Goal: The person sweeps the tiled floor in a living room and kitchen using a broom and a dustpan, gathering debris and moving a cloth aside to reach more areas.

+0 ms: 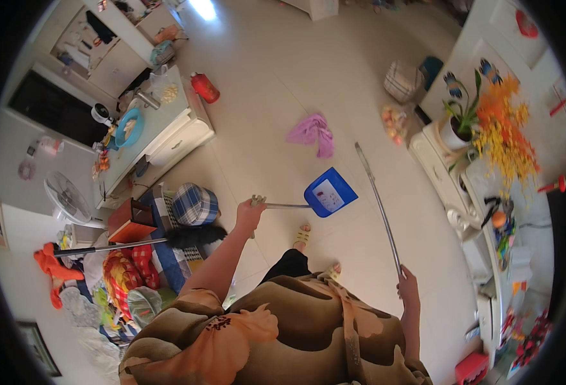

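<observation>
My left hand (249, 215) is closed around the upper end of a thin metal handle, which leads to a blue plastic dustpan (317, 186). A pale sheet with writing lies on or is stuck to the pan. In my right hand (408, 284) is a long metal pole (383, 216). The pole slants forward to a narrow greyish end; no wide head can be made out on it. Ahead of the dustpan, a crumpled pink-purple cloth (314, 132) lies on the tiled floor (263, 96). My sandalled feet (302, 236) stand behind the pan.
On the left are a white cabinet (181, 137) with a blue basin (129, 127), a plaid stool (195, 204), a black fluffy duster (196, 237) and piled clothes. A red thermos (205, 87) stands ahead. Along the right runs a cabinet (434, 163) with plants; a bag of fruit (393, 125) lies nearby.
</observation>
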A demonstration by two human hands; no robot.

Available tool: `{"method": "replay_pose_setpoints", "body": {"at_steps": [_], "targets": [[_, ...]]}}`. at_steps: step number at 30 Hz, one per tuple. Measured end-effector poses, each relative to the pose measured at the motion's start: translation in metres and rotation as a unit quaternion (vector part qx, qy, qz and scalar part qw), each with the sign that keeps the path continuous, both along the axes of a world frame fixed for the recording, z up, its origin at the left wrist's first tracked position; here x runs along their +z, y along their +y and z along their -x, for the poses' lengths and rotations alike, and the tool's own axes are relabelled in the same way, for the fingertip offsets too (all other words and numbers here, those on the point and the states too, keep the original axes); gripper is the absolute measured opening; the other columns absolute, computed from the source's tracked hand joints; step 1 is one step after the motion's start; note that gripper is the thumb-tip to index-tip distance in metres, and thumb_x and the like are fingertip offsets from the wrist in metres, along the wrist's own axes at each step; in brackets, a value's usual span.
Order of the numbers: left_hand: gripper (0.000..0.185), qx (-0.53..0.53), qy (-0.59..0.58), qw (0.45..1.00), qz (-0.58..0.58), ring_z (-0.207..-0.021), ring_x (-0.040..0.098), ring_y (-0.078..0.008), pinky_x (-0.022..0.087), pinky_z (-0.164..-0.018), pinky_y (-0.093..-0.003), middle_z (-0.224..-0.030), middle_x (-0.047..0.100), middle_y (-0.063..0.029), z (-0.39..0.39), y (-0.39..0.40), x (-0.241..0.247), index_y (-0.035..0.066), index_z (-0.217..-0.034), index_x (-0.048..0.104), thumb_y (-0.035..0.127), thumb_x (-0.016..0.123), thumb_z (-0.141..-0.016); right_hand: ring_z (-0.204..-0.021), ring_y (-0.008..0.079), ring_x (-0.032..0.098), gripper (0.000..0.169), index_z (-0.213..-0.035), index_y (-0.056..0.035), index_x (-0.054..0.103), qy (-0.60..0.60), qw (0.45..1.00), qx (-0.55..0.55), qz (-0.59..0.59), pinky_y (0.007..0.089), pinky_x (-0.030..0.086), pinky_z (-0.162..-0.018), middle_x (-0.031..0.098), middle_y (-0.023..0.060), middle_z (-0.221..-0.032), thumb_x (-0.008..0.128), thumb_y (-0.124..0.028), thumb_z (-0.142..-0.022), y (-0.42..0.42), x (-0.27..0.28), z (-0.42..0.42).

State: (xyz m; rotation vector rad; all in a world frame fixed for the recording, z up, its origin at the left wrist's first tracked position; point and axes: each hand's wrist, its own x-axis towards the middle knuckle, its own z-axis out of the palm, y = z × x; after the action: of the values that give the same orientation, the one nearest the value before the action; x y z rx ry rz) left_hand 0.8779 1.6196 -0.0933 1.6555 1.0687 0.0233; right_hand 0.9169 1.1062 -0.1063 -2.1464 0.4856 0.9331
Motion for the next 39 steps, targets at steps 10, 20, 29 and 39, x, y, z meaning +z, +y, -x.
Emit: {"method": "replay_pose_setpoints", "body": {"at_steps": [10, 20, 29, 39], "targets": [[0.015, 0.092, -0.029, 0.994, 0.05, -0.036, 0.037, -0.0074, 0.027, -0.033, -0.0273, -0.049, 0.043, 0.003, -0.062, 0.127, -0.005, 0.006, -0.072, 0.055, 0.016, 0.066, -0.075, -0.039, 0.0102, 0.039, 0.04, -0.131, -0.0182, 0.046, 0.026, 0.999, -0.012, -0.024, 0.026, 0.034, -0.035, 0.047, 0.0032, -0.057, 0.044, -0.016, -0.091, 0.133, 0.02, -0.118], [0.018, 0.082, -0.009, 0.997, -0.01, -0.036, 0.036, -0.0078, 0.029, -0.033, -0.0278, -0.048, 0.04, 0.0035, -0.164, 0.269, -0.003, 0.004, -0.08, 0.056, 0.019, 0.065, -0.074, -0.04, 0.0101, 0.041, 0.044, -0.133, -0.0206, 0.044, 0.049, 0.998, -0.013, -0.027, 0.0261, 0.036, -0.035, 0.049, 0.0027, -0.058, 0.044, -0.017, -0.089, 0.244, 0.016, -0.224], [0.016, 0.083, -0.046, 0.992, -0.08, -0.045, 0.039, -0.0066, 0.029, -0.041, -0.0281, -0.051, 0.044, 0.0025, -0.307, 0.35, -0.013, 0.002, -0.078, 0.06, 0.017, 0.063, -0.074, -0.042, 0.0109, 0.042, 0.043, -0.131, -0.0194, 0.047, 0.022, 0.999, 0.036, -0.011, 0.0268, 0.037, -0.037, 0.05, 0.0045, -0.06, 0.044, -0.016, -0.088, 0.305, -0.006, -0.371], [0.025, -0.101, -0.131, 0.95, -0.265, -0.054, 0.045, -0.0103, 0.038, -0.051, -0.0313, -0.056, 0.051, -0.0064, -0.482, 0.426, -0.029, -0.002, -0.088, 0.063, 0.02, 0.06, -0.075, -0.042, 0.0142, 0.048, 0.039, -0.126, -0.02, 0.051, 0.019, 0.999, 0.014, -0.022, 0.0312, 0.041, -0.037, 0.054, 0.0065, -0.058, 0.046, -0.02, -0.088, 0.366, -0.029, -0.497]]}}
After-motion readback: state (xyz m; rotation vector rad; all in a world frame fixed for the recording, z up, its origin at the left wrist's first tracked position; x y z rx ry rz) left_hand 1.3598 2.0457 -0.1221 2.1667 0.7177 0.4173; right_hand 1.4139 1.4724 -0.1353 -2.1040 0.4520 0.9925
